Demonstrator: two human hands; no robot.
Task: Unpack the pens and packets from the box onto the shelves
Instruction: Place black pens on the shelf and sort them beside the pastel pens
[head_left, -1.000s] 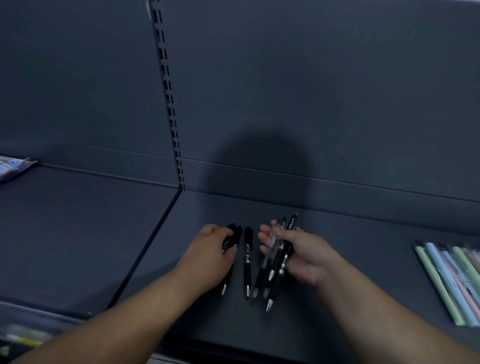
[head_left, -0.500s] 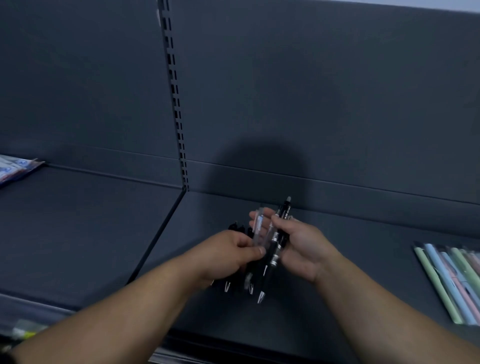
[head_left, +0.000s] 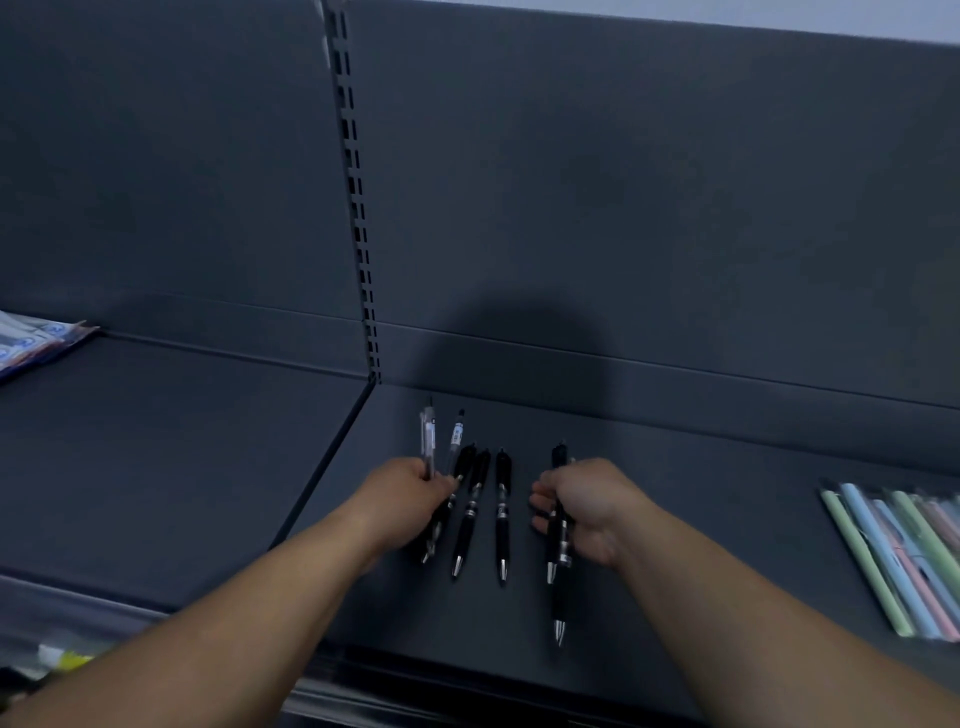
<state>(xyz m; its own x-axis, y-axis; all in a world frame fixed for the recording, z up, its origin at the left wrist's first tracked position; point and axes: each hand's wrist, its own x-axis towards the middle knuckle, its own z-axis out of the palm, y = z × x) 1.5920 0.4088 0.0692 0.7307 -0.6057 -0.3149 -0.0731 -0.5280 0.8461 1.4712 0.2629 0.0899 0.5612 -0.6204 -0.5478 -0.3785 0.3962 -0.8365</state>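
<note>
Right of the loose pens (head_left: 502, 519) lying on the shelf (head_left: 753, 493), the right grip (head_left: 587, 512) is curled round a black bundle (head_left: 557, 605) whose tips jut nearer. Left of the loose pens, the left grip (head_left: 410, 501) clasps clear pens (head_left: 429, 441) that poke out farther back.

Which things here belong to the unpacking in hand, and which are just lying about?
In hand: left hand gripping clear pens; right hand gripping black pens; loose black pens laid out on the shelf.
Lying about: pastel pens at right; packet at far left; blurred yellow item below.
</note>
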